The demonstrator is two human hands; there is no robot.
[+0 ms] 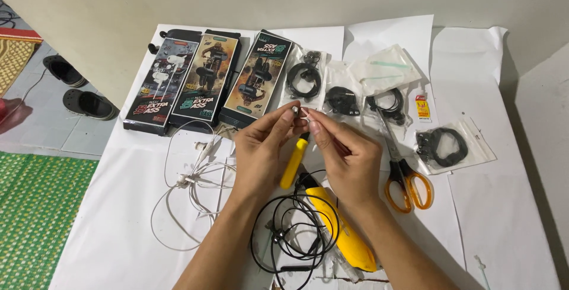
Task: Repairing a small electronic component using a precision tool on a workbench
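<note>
On the tabletop (504, 219), three flat boxes (207, 79) lie side by side at the far left. To their right, along the far edge, four small bags (305, 77) of coiled cable run in a row toward the right, with a packet of swabs (385, 68) behind them and a small tube (422, 108) between the third and fourth bags. The scissors (406, 180) lie nearer, right of centre. A loose earphone cable (184, 189) sprawls on the left, near the boxes. At the near centre a second coiled cable (290, 236) lies just left of the glue gun (344, 231). Above these, the left hand (261, 148) and right hand (349, 156) meet at the fingers, a pen-shaped tool (294, 162) under them.
</note>
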